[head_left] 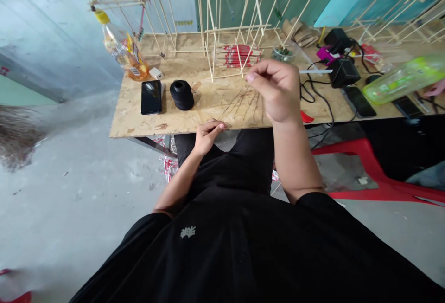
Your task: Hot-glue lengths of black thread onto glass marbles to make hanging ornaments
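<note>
My left hand (207, 134) rests at the near edge of the chipboard table (139, 122), fingers curled closed, thumb pressed to them; what it pinches is too small to see. My right hand (276, 87) is raised above the table, fingers curled into a pinch near a thin wooden stick of the stick frame (231, 29). Loose thin sticks (243, 103) lie on the board beneath my right hand. A black thread spool (181, 94) stands to the left, beside a black phone (151, 97).
A bottle of orange liquid (121, 45) stands at the back left. Red-wrapped stick packs (238, 55), a power adapter with cables (344, 72), another phone (358, 101) and a lying green bottle (403, 79) are to the right. A red plastic chair (368, 168) is alongside.
</note>
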`<state>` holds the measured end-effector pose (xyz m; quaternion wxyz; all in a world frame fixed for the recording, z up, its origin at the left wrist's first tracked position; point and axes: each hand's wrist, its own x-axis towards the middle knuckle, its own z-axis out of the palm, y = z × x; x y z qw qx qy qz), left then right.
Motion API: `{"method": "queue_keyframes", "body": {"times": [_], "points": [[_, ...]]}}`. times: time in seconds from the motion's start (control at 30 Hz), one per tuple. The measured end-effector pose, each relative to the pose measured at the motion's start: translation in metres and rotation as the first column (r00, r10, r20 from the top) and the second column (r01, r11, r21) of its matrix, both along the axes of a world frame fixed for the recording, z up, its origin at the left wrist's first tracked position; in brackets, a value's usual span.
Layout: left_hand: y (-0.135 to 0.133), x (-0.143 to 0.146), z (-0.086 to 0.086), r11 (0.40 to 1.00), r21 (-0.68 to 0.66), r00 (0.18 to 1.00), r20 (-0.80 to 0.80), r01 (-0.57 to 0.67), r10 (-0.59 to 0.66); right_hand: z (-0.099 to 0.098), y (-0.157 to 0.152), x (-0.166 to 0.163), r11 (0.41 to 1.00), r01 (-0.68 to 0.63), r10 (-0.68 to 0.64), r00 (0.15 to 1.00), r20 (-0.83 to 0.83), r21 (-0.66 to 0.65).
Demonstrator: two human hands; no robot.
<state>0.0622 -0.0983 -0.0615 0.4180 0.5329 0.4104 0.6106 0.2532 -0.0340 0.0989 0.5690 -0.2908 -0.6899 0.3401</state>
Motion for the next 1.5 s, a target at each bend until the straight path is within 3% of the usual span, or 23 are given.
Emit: {"method": "queue_keyframes", "body": {"times": [0.27, 0.47, 0.57, 0.67, 0.73, 0.87, 0.97, 1.1, 1.23, 1.37, 1.5], "points": [[0.001, -0.008, -0.015, 0.997, -0.017, 0.991, 0.112, -0.074, 0.076, -0.047, -0.003, 0.048, 0.95, 0.266, -0.261, 0.964, 0.049, -0.163], [0.001, -0.008, -0.011, 0.988, -0.026, 0.981, 0.122, -0.15, 0.152, -0.062, -0.027, 0.069, 0.918, 0.301, -0.279, 0.953, 0.121, -0.258], [-0.003, -0.013, -0.003, 0.989, -0.01, 0.986, 0.079, -0.148, 0.149, -0.059, -0.044, 0.087, 0.937, 0.222, -0.116, 0.926, 0.36, -0.269], [-0.01, -0.023, 0.009, 0.997, 0.03, 0.997, -0.032, -0.072, 0.073, -0.056, -0.06, 0.098, 0.952, 0.076, 0.156, 0.717, 0.679, -0.298], [-0.016, -0.028, 0.017, 0.997, 0.074, 0.988, -0.155, 0.019, -0.007, -0.058, -0.067, 0.093, 0.957, 0.055, 0.188, 0.631, 0.753, -0.284], [-0.027, -0.031, 0.027, 0.981, 0.151, 0.921, -0.385, 0.122, -0.055, -0.076, -0.071, 0.054, 0.975, 0.052, 0.096, 0.776, 0.623, -0.215], [-0.033, -0.03, 0.026, 0.969, 0.23, 0.875, -0.484, 0.09, 0.033, -0.094, -0.068, 0.022, 0.963, -0.066, 0.193, 0.843, 0.502, -0.26], [-0.037, -0.032, 0.021, 0.957, 0.281, 0.822, -0.561, 0.07, 0.104, -0.11, -0.064, -0.002, 0.896, -0.182, 0.347, 0.855, 0.385, -0.405], [-0.041, -0.033, 0.013, 0.971, 0.235, 0.773, -0.623, 0.037, 0.121, -0.121, -0.064, -0.005, 0.811, -0.138, 0.369, 0.875, 0.314, -0.568], [-0.053, -0.027, 0.002, 0.972, 0.195, 0.825, -0.524, -0.128, 0.214, -0.131, -0.066, -0.001, 0.76, -0.091, 0.366, 0.878, 0.308, -0.643], [-0.076, -0.015, -0.002, 0.91, 0.064, 0.84, -0.363, -0.409, 0.403, -0.136, -0.07, 0.004, 0.759, -0.068, 0.351, 0.88, 0.319, -0.648]]}}
